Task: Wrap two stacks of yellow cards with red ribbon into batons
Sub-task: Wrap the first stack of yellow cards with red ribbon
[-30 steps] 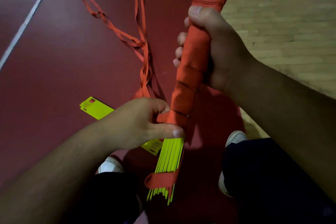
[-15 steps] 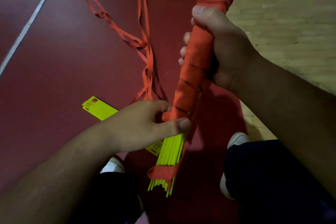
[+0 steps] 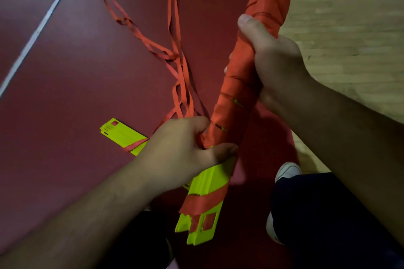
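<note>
A long baton (image 3: 238, 85) of yellow cards runs from the top right down to the lower middle, covered in red ribbon except at its near end. That bare yellow end (image 3: 205, 183) carries one loose red band across it. My right hand (image 3: 271, 65) grips the wrapped middle of the baton. My left hand (image 3: 185, 148) pinches the ribbon where the wrapping ends, thumb across the cards. Loose red ribbon (image 3: 175, 54) trails over the floor behind. A second yellow card stack (image 3: 122, 135) lies flat on the floor left of my left hand, with a ribbon strand across it.
The floor is dark red (image 3: 65, 85) with a white line (image 3: 35, 33) at the left and pale wood (image 3: 349, 28) at the right. My dark trousers and a white shoe (image 3: 286, 170) sit below the baton.
The baton has turned in my hands, so the flat face of the yellow end shows instead of the card edges. My left hand stays at the wrap's edge.
</note>
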Action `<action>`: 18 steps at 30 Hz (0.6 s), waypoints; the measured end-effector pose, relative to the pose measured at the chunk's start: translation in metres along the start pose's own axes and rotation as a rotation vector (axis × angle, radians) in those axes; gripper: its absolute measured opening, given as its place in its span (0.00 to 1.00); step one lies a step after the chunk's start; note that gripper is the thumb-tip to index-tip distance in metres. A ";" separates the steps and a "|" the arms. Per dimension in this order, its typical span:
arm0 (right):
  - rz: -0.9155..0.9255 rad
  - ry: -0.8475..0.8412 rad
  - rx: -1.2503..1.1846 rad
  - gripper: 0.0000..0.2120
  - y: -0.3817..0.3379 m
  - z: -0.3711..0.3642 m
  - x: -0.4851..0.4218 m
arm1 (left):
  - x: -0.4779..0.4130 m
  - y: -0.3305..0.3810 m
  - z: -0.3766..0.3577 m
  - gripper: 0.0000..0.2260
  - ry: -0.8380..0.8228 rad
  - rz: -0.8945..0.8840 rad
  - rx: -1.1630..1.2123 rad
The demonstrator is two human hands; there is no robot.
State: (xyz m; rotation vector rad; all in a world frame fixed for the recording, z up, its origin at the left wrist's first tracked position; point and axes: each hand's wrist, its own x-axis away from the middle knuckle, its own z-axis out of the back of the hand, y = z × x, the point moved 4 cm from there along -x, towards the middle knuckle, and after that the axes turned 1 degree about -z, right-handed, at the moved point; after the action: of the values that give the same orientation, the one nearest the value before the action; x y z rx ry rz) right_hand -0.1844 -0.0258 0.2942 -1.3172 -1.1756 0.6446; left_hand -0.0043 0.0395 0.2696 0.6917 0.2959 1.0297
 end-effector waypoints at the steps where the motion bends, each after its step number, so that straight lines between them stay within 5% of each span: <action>1: 0.018 -0.035 0.002 0.26 -0.003 -0.001 0.003 | -0.001 -0.003 0.000 0.27 -0.023 -0.004 0.091; 4: 0.037 -0.225 -0.125 0.17 -0.010 -0.008 0.013 | -0.002 -0.001 -0.001 0.19 -0.132 -0.035 0.422; 7: -0.090 -0.552 -0.359 0.20 -0.010 -0.018 0.027 | 0.000 0.011 0.000 0.05 -0.233 -0.116 0.693; 11: -0.221 -0.861 -0.526 0.22 -0.004 -0.028 0.036 | 0.003 0.017 0.007 0.04 -0.280 -0.161 0.800; 13: -0.220 -0.783 -0.489 0.13 -0.002 -0.027 0.036 | 0.002 0.011 0.010 0.03 -0.280 -0.137 0.717; 16: -0.237 -0.595 -0.403 0.06 -0.003 -0.025 0.033 | -0.002 -0.003 0.006 0.26 -0.257 0.004 0.444; 18: -0.227 -0.453 -0.302 0.04 0.002 -0.023 0.025 | -0.003 -0.008 0.006 0.30 -0.213 0.069 0.206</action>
State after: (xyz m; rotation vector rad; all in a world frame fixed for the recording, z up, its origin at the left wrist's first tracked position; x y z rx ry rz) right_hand -0.1544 -0.0114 0.3025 -1.2927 -1.8218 0.6333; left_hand 0.0029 0.0317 0.2687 0.9957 0.1946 0.9898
